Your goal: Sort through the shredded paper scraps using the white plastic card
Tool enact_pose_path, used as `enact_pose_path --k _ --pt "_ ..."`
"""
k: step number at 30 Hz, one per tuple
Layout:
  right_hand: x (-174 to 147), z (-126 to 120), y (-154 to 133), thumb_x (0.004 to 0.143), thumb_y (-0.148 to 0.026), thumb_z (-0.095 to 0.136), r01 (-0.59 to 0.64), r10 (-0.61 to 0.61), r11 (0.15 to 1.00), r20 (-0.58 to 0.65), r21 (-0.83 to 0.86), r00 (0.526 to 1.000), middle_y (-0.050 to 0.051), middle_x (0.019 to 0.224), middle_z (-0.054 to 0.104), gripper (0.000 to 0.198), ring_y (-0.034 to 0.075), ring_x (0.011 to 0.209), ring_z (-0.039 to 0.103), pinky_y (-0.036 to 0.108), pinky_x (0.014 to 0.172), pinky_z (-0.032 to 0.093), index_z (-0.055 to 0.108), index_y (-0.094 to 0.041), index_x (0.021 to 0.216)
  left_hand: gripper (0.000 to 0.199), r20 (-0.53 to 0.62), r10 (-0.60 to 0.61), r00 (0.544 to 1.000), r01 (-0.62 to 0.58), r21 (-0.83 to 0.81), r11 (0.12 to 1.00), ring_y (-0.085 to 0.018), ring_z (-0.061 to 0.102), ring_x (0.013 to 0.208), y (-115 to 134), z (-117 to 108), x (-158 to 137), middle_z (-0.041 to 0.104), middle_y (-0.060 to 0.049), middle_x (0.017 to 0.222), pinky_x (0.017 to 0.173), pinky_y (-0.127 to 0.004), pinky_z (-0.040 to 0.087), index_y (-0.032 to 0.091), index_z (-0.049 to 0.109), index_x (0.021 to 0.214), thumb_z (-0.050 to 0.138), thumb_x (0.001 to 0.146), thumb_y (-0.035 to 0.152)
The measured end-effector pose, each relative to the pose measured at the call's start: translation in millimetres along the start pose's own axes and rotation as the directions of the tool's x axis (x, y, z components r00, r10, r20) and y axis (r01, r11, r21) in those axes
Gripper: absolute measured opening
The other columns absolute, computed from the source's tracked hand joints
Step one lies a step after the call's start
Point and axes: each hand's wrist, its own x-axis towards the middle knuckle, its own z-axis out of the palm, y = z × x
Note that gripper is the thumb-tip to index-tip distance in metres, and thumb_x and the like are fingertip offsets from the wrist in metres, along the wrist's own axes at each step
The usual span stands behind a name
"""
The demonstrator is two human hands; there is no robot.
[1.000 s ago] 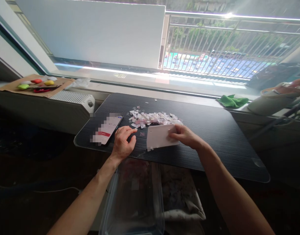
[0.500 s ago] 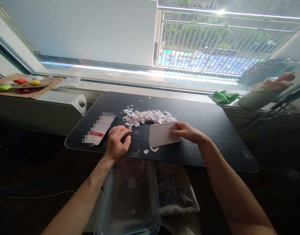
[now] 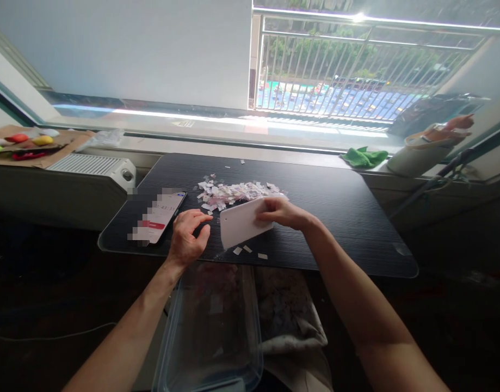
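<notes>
My right hand [image 3: 284, 213] pinches the right end of a white, flat plastic-looking sheet [image 3: 244, 222], which has a small hole near its left corner. The sheet stands tilted on the dark table [image 3: 335, 218], just in front of a heap of small paper scraps [image 3: 244, 191]. Left of the sheet, my left hand [image 3: 188, 237] hovers near the table's front edge with fingers curved and thumb apart, holding nothing. Several loose scraps [image 3: 247, 249] lie by the front edge, below the sheet.
A phone [image 3: 162, 218] lies left of my left hand. Under the table's front edge stands a clear plastic bin [image 3: 258, 332], with pale cloth [image 3: 298, 344] beside it. A green cloth [image 3: 364, 158] and a pale container [image 3: 413, 155] rest on the sill; a white radiator [image 3: 98, 166] is at left.
My right hand has moved the white sheet left, toward my left hand, and it is now more tilted. Loose scraps near the front edge show to its right. The whole view has shifted slightly.
</notes>
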Motion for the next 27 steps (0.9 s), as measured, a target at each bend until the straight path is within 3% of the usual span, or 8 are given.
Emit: enact_pose_path --k 4,7,13,17,27 --pt "6.2 -2.8 1.4 0.066 -0.029 0.075 -0.009 0.013 0.998 0.077 -0.061 0.997 -0.003 0.071 0.068 0.016 0.013 0.067 0.06 0.023 0.061 0.048 0.068 -0.017 0.074 0.019 0.019 -0.032 0.999 0.033 -0.016 0.999 -0.025 0.063 0.101 0.6 -1.8 0.8 0.071 -0.007 0.094 0.097 -0.044 0.048 0.021 0.07 0.089 0.052 0.084 0.025" --pt "-16.1 -22.1 0.8 0.063 -0.027 0.077 -0.064 0.069 0.994 0.057 -0.087 0.996 -0.003 0.066 0.067 0.015 0.012 0.063 0.058 0.022 0.056 0.046 0.068 -0.017 0.068 0.019 0.034 -0.046 0.998 0.047 -0.029 0.998 -0.024 0.063 0.102 1.9 -2.8 1.3 0.071 -0.006 0.095 0.098 -0.043 0.048 0.021 0.07 0.089 0.053 0.083 0.024" --pt "-66.0 -53.3 3.5 0.062 -0.03 0.08 -0.221 0.219 0.974 -0.051 -0.038 0.974 0.0 0.072 0.072 0.021 0.015 0.066 0.062 0.026 0.063 0.049 0.072 -0.016 0.075 0.019 0.007 -0.017 1.0 0.017 -0.027 0.999 -0.025 0.064 0.1 1.9 -0.3 1.3 0.072 -0.006 0.092 0.096 -0.043 0.048 0.021 0.07 0.087 0.052 0.085 0.026" --pt "-72.5 -51.7 8.3 0.059 -0.031 0.082 -0.208 0.214 0.977 -0.159 0.056 0.964 0.0 0.07 0.071 0.025 0.013 0.063 0.06 0.025 0.061 0.048 0.071 -0.016 0.074 0.02 -0.004 -0.001 1.0 0.001 -0.022 1.0 -0.025 0.064 0.099 1.2 0.4 1.2 0.071 -0.006 0.091 0.095 -0.043 0.048 0.021 0.07 0.087 0.051 0.085 0.026" --pt "-91.3 -49.2 23.2 0.063 -0.032 0.081 -0.226 0.238 0.969 -0.139 0.097 0.961 0.001 0.079 0.073 0.029 0.014 0.071 0.06 0.025 0.067 0.046 0.073 -0.015 0.084 0.019 0.017 -0.009 1.0 0.009 -0.027 1.0 -0.027 0.063 0.102 -1.6 -0.8 0.0 0.071 -0.008 0.094 0.097 -0.045 0.048 0.019 0.071 0.089 0.053 0.084 0.026"
